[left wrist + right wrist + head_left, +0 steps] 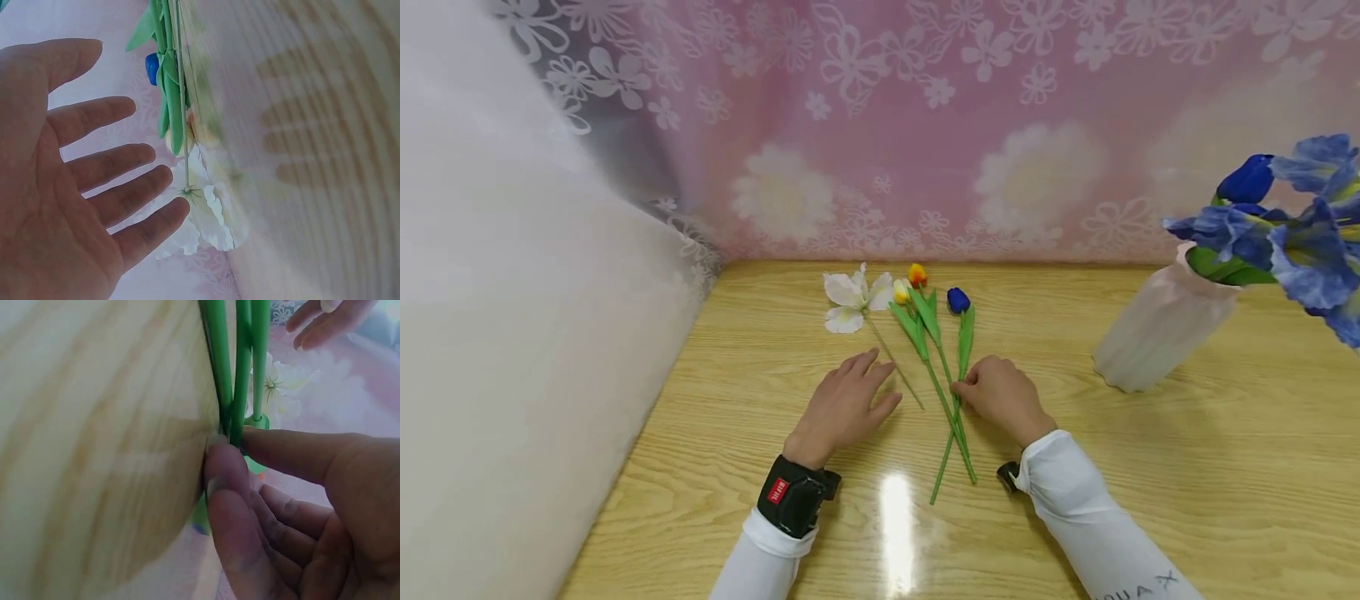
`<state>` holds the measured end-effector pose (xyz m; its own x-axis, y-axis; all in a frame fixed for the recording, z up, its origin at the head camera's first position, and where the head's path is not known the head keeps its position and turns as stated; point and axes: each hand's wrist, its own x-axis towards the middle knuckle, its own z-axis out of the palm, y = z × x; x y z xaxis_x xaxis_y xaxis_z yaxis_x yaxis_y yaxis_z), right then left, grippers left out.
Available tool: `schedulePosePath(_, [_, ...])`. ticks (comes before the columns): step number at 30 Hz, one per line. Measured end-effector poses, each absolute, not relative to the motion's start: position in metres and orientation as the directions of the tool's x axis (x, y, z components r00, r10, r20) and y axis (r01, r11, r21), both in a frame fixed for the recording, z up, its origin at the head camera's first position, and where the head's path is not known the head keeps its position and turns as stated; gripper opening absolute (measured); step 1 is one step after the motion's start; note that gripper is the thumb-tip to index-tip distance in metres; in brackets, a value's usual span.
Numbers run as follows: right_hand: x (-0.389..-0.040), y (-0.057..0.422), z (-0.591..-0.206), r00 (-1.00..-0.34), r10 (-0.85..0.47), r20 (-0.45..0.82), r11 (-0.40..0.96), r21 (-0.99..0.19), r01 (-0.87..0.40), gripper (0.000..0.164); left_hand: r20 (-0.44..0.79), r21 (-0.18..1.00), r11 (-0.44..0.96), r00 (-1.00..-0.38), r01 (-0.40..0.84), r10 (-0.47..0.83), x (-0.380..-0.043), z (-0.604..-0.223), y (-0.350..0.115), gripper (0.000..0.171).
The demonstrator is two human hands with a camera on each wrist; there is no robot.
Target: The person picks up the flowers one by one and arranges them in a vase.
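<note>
My right hand [1002, 398] pinches a green stem between thumb and index finger, low on the tabletop; it appears to be the blue tulip [958, 301]. In the right wrist view, several green stems [242, 369] run close together at those fingertips. A yellow tulip [902, 291] and an orange tulip [917, 275] lie just left of it, their stems crossing the blue one's. With fingers spread and holding nothing, my left hand [846, 402] hovers beside the thin stem of a white flower [847, 292]. That flower's petals [215, 212] show beyond the left fingertips.
To the right, a white vase [1165, 321] holds blue irises [1311, 250] and a blue tulip [1246, 179]. The wooden table [700, 467] meets a pink floral curtain [917, 150] at the back and a white surface [512, 333] on the left.
</note>
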<state>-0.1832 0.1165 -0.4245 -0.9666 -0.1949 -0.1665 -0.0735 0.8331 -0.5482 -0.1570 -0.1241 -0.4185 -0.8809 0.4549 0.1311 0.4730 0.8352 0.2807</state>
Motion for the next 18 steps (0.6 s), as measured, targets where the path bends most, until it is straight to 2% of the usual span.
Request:
schedulePosePath(10, [-0.190,0.121,-0.431,-0.945,-0.185,-0.269,0.714,-0.698,0.059,0.029,0.139,0.278,0.834,-0.879,0.477,0.457,-0.154,-0.422,-0.126,0.044])
schedulePosePath(15, [-0.192,0.125,-0.430,-0.947,-0.171,-0.271,0.620,-0.777,0.110,0.021,0.149,0.278,0.826,-0.871,0.491,0.468,-0.155,-0.421,-0.125,0.043])
schedulePosePath(18, [-0.192,0.127,-0.428,-0.958,-0.149,-0.244,0.608,-0.787,0.105,0.022,0.144,0.280,0.827,-0.873,0.488,0.466,-0.154,-0.420,-0.126,0.044])
